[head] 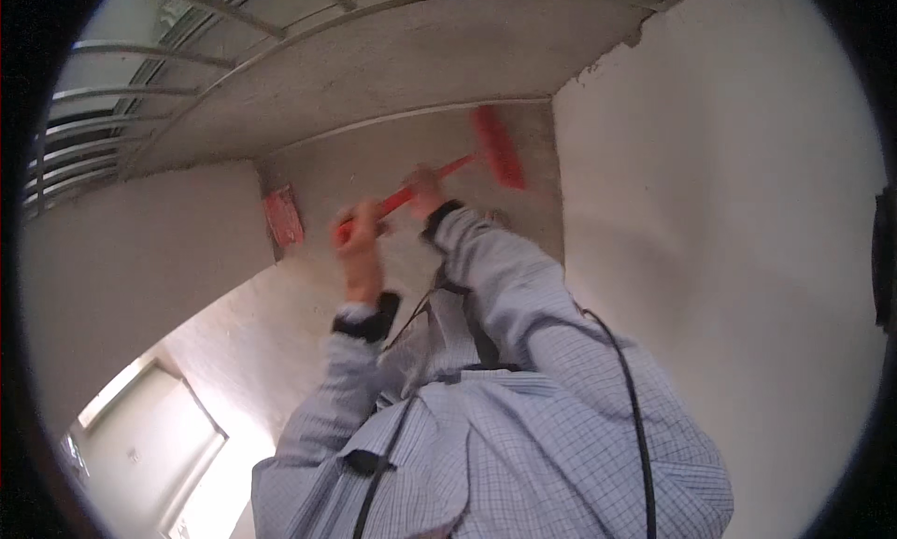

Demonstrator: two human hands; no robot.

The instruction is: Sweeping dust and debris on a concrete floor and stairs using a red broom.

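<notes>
Both my hands are closed around the red handle (396, 201) of a broom-like tool. My left hand (361, 248) grips its end, and my right hand (424, 189) holds it farther along, towards the head. The wide red head (499, 147) is blurred and lies close to the corner by the white wall. Whether it bears bristles I cannot tell. Off to the left of my hands lies a flat red object (284, 217), perhaps a dustpan, with pale marks on its face.
A white wall (701, 189) rises on the right. Across the top left runs a metal-barred grille (175, 90) beside a grey plastered surface (434, 55). A pale door (151, 434) stands at lower left near bright light. Dark cords (634, 406) hang over my checked shirt.
</notes>
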